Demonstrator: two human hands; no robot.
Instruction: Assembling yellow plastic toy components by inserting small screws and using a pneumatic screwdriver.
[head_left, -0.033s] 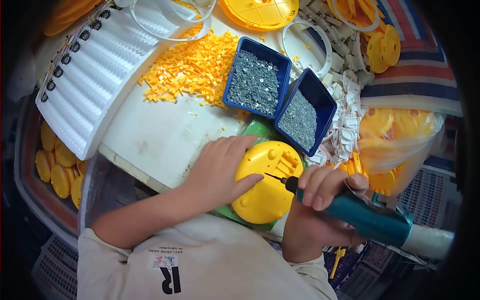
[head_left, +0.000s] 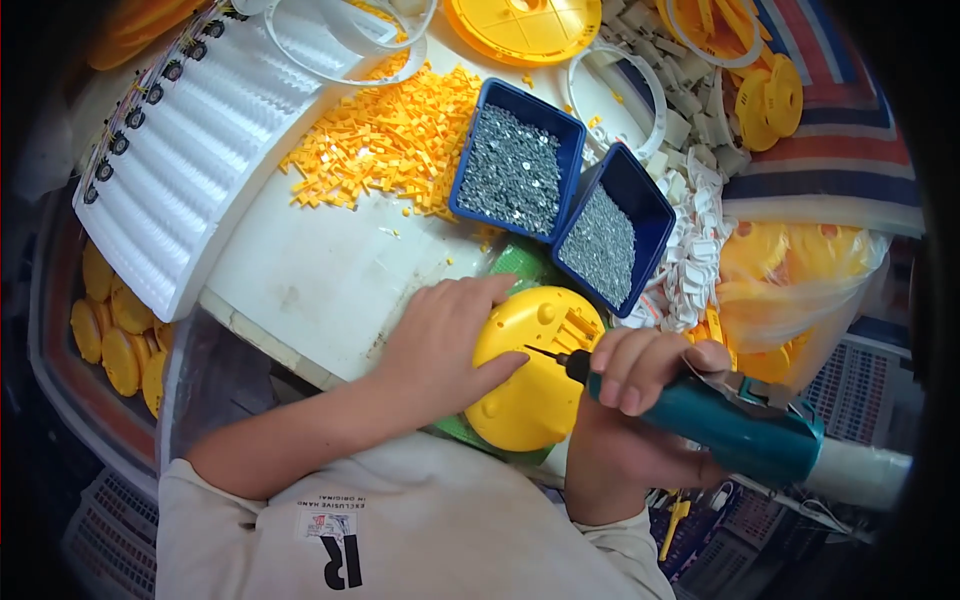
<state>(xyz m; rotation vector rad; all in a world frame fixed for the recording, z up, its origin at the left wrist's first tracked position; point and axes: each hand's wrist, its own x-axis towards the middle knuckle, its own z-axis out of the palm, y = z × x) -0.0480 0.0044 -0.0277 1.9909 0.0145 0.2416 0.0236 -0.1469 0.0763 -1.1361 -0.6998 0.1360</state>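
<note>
A rounded yellow plastic housing lies on a green pad at the table's near edge, with a slotted recess toward its far right. My left hand grips the housing's left side, thumb across the top and fingers along its far left rim. Wrapped in my right hand is a teal electric screwdriver, held almost level. Its thin dark bit points left over the middle of the housing, close to my left thumb. Whether the bit touches the surface, I cannot tell.
Two blue bins of small metal screws stand beyond the housing. Small yellow parts are heaped behind left, near a ribbed white foam tray. White plastic pieces and a bag of yellow parts are at right.
</note>
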